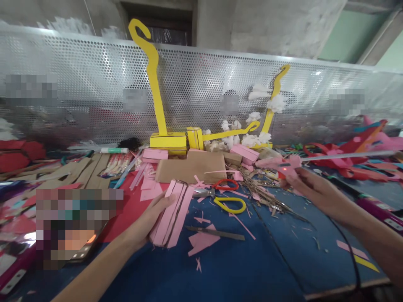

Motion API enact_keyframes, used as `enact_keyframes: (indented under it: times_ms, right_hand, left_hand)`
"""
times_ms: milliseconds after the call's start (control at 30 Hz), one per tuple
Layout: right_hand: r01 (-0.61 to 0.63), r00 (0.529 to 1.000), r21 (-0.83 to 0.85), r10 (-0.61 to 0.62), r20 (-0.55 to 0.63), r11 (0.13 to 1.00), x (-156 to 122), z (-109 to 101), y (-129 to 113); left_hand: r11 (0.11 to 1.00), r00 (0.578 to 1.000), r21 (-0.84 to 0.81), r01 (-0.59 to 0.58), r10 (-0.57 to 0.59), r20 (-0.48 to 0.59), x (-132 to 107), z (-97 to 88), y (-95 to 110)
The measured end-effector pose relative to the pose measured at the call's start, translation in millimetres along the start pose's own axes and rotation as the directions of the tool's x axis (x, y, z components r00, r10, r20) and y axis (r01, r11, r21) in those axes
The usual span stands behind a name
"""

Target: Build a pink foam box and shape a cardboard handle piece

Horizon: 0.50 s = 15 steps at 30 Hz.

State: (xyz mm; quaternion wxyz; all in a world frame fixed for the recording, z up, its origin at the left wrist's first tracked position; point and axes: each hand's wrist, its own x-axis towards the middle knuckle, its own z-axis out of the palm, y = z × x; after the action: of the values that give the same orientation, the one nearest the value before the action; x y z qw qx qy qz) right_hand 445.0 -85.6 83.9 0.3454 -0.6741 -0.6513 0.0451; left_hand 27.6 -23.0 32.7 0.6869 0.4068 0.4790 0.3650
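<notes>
My left hand point(158, 212) is closed around the side of a pink paper-covered box point(180, 209) with dark lines along its edges, held tilted above the table. In my right hand point(307, 186) is a pink hot glue gun point(291, 165), a small orange light glowing on its body. A long whitish glue stick point(349, 156) juts from its rear to the right, and its nozzle points left. Just right of the box lie cutters with one red and one yellow looped handle point(231, 205). A narrow grey metal strip point(217, 233) rests over pink paper scraps point(201, 242).
Tall yellow hooked stands point(154, 84) lean near a perforated metal panel point(201, 79). Brown cardboard point(189, 167), pink boxes point(245, 153) and twigs point(264, 195) lie behind my hands. A black cord point(346, 235) hangs below my right arm. Paper strips crowd the left.
</notes>
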Motion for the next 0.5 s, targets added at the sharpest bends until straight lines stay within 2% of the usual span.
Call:
enact_keyframes:
  times_ms: [33, 100, 167, 233, 367, 500]
  right_hand:
    - [0.037, 0.991, 0.108, -0.050, 0.121, 0.993, -1, 8, -13]
    - [0.027, 0.964, 0.298, -0.104, 0.246, 0.954, -2, 27, -37]
    - [0.000, 0.939, 0.450, -0.155, 0.307, 0.893, -2, 48, -58]
    - [-0.002, 0.911, 0.598, -0.245, 0.333, 0.802, 0, 69, -76]
    - [-0.016, 0.856, 0.743, -0.375, 0.355, 0.669, 5, 102, -102]
    - [-0.067, 0.848, 0.821, -0.402, 0.346, 0.568, 4, 123, -106]
  left_hand:
    - [1.000, 1.000, 0.004, -0.002, 0.002, 0.003, 0, 0.2, 0]
    - [1.000, 1.000, 0.020, -0.008, 0.008, 0.017, -1, 0.2, 1]
    - [0.999, 0.999, 0.027, -0.025, 0.024, 0.033, -2, 0.2, 2]
    - [0.999, 0.999, 0.020, -0.033, 0.032, 0.041, -4, 0.3, 2]
    - [1.000, 0.999, 0.004, -0.006, 0.006, 0.047, -3, -1.3, 2]
    - [0.999, 0.999, -0.011, -0.031, 0.031, 0.023, 2, -5.8, 0]
